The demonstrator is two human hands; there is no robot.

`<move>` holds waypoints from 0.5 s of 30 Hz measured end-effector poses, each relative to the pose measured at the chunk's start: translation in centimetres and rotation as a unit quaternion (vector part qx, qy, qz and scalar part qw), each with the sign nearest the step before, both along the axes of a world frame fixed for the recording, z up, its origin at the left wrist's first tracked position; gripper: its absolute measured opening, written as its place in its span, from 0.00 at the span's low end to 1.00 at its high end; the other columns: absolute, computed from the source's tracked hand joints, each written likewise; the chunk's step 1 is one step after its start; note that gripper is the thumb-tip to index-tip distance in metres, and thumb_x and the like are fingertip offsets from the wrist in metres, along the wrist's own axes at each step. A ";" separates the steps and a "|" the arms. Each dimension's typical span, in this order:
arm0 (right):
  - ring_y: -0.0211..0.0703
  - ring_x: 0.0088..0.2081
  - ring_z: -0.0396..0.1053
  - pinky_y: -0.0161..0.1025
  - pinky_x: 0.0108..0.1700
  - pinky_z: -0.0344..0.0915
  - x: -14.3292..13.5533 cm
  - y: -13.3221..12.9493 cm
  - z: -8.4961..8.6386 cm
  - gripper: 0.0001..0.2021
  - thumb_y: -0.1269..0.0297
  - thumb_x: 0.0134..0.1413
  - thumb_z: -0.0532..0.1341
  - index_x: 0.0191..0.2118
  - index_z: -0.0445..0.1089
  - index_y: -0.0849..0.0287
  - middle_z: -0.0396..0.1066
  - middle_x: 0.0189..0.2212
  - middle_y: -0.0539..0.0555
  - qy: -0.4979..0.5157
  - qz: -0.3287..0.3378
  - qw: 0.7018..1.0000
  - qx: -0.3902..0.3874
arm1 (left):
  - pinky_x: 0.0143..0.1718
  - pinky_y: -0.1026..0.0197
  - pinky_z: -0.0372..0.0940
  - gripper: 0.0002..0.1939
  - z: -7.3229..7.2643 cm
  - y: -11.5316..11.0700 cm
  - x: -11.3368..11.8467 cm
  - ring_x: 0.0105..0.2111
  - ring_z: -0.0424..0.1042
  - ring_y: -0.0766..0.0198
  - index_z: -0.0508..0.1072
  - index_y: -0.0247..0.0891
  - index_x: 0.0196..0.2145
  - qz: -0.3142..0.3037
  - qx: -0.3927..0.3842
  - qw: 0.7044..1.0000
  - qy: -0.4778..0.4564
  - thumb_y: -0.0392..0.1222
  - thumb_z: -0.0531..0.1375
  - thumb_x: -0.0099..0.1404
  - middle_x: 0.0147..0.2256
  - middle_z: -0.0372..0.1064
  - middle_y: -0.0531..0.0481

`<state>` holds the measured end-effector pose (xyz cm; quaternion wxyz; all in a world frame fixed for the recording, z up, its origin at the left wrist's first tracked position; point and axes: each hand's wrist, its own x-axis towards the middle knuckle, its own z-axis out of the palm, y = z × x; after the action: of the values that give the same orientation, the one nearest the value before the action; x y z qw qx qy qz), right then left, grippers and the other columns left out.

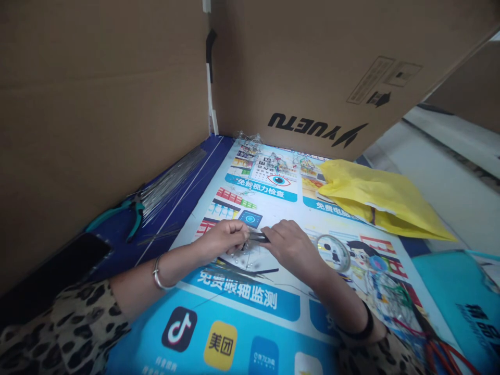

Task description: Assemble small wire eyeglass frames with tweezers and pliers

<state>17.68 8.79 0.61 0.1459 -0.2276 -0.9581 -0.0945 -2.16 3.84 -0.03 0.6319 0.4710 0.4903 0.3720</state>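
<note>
Head view: left hand [224, 237] and right hand [289, 245] both pinch a small dark tool [258, 238] over the poster [242, 307]; looks light, stiff, best gripped at handles

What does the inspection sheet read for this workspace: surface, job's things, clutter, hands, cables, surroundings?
Surface: printed poster covering a blue table top, with app logos and an eye-chart graphic.
Job's things: a small dark tool bridging both hands; small clear beads and thin wire beneath them.
Clutter: bundle of thin metal wires, teal-handled pliers, dark phone, yellow plastic bag, roll of clear tape, beaded pieces near the far wall, coloured wire tangle.
Hands: left hand and right hand both closed on the tool.
Cables: nothing seen.
Surroundings: cardboard panels standing as walls on the left and behind; teal bag at right.
</note>
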 end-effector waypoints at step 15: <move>0.43 0.33 0.62 0.40 0.37 0.56 0.0 0.2 0.0 0.13 0.58 0.57 0.55 0.38 0.69 0.63 0.68 0.29 0.56 0.006 -0.001 0.999 -0.043 | 0.16 0.70 0.45 0.10 0.1 0.0 0.0 0.14 0.52 0.76 0.62 0.35 0.23 0.002 -0.009 1.000 0.001 0.43 0.55 0.57 0.16 0.58 0.58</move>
<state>17.67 8.98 0.59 0.1414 -0.2356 -0.9601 -0.0524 -2.17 3.81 0.06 0.6348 0.4646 0.4953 0.3686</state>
